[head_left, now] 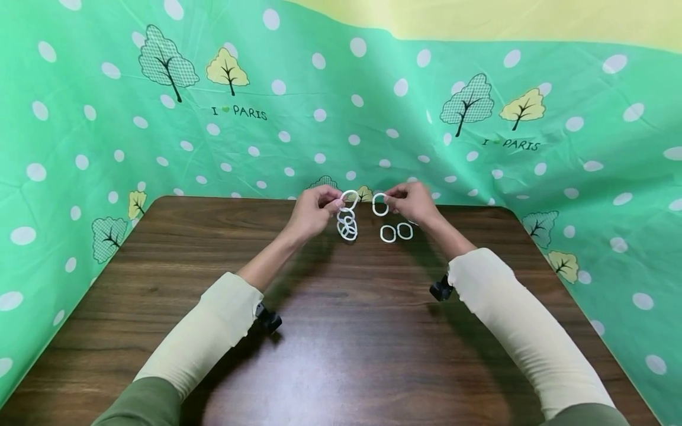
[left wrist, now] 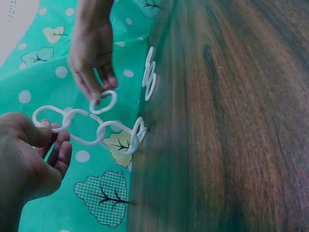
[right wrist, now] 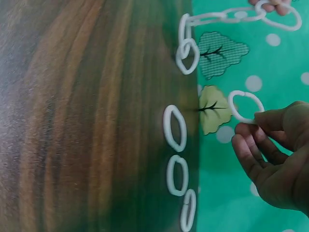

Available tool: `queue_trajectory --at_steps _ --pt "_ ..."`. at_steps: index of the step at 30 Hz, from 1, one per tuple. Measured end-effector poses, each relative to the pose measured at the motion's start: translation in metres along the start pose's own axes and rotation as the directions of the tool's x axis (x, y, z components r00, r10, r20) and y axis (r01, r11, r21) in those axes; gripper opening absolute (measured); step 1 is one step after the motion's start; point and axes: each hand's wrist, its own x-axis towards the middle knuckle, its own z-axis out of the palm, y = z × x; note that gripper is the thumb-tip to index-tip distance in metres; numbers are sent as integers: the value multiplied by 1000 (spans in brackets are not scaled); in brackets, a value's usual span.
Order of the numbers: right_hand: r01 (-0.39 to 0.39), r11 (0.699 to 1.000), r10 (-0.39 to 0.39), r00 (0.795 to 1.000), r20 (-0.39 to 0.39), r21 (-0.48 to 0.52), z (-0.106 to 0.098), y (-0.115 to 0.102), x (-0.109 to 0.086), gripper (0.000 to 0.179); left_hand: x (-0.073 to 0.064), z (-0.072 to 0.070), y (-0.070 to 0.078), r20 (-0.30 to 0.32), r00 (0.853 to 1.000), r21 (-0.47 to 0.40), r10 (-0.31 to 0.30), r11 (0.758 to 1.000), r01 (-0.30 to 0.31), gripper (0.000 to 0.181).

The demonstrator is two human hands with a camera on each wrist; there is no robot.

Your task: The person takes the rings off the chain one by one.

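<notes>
My left hand pinches the end link of a chain of white oval plastic links between thumb and fingers. The chain hangs from it, and its lower links are bunched by the table's far edge. To the right, my right hand pinches a single white link by its side, raised and apart from the chain. A small split shows in that link's rim in the right wrist view. Below the right hand, three loose white links lie in a row along the table's far edge.
The dark wooden table stretches toward me under both forearms. Behind its far edge hangs a green polka-dot cloth printed with trees. A black camera mount is strapped under the left sleeve, another under the right.
</notes>
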Motion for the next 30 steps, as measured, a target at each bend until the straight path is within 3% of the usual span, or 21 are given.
queue_trajectory --at_steps 5,16,30 --pt "-55 998 54 998 12 26 7 13 3 30 0 0 2 3 1000 -1 -2 1000 2 13" --pt "-185 978 191 980 -48 100 14 30 7 22 0 2 3 13 1000 8 26 1000 -26 17" --pt "-268 961 273 959 -78 72 12 48 12 22 0 2 5 20 999 17 29 999 -29 14"
